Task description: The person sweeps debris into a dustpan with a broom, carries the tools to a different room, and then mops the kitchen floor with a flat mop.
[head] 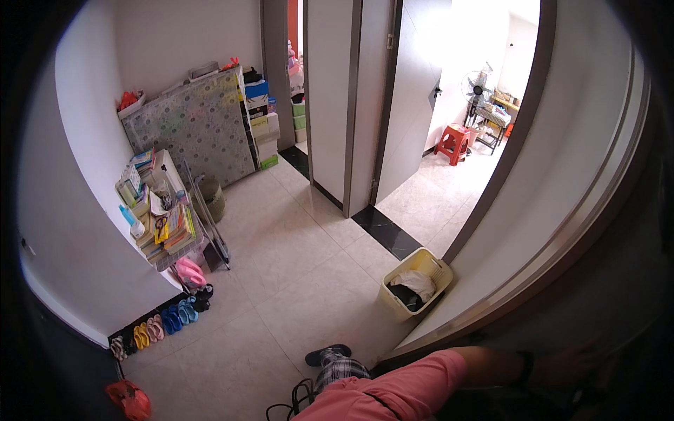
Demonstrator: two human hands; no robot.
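My right arm, in a pink sleeve and with a dark band at the wrist, reaches to the right edge. There my right hand (571,363) is a dim shape in deep shadow; its fingers and anything it touches cannot be made out. My left hand is out of view. Before me, a cream plastic laundry basket (392,305) holds white and black cloth and stands against the wall beside a doorway. My foot in a dark slipper (329,353) rests on the tiled floor (305,284). Black cables (297,402) loop beside my plaid trouser leg.
Several pairs of shoes (171,320) line the left wall near a red plastic bag (129,400). A rack (181,252) holds books and bottles. Beyond are a bin (213,200), a patterned cover (195,126) and stacked boxes (266,131). Past an open door (408,105) stands a red stool (454,143).
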